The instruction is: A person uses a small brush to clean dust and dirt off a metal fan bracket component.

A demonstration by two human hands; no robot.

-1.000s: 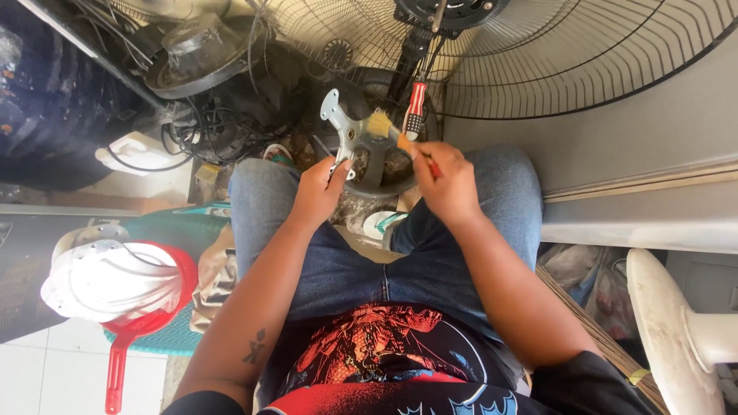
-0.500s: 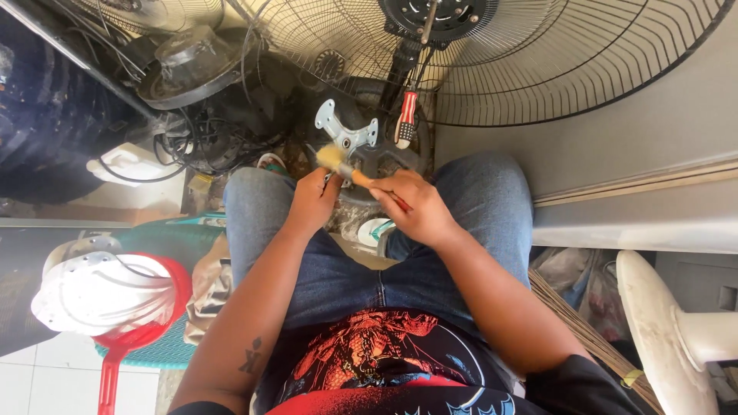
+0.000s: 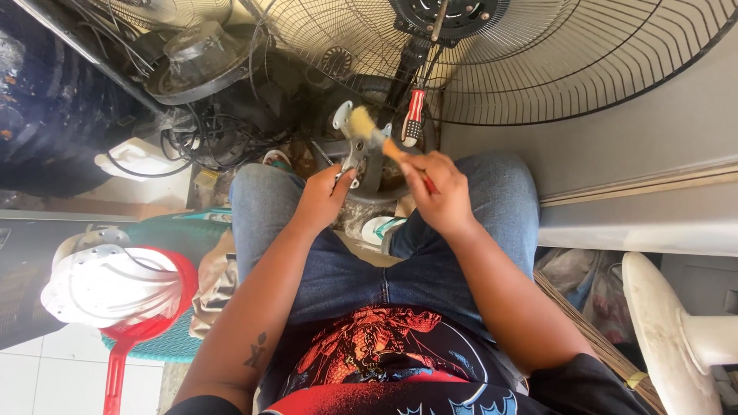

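I sit with my knees apart over a dismantled fan. My left hand grips the lower end of a grey metal bracket and holds it upright between my knees. My right hand holds a small paintbrush by its wooden handle. The pale bristles rest against the bracket's upper part. A red-handled screwdriver stands just right of the brush, against the fan's black stem.
A large wire fan guard lies ahead with a black motor hub. Tangled cables and fan parts sit at left. A white fan piece rests in a red scoop on a green stool. A white fan base stands at right.
The brush has moved from low beside the bracket up onto its top end. My left hand has kept hold of the bracket, and the view has tilted a little.
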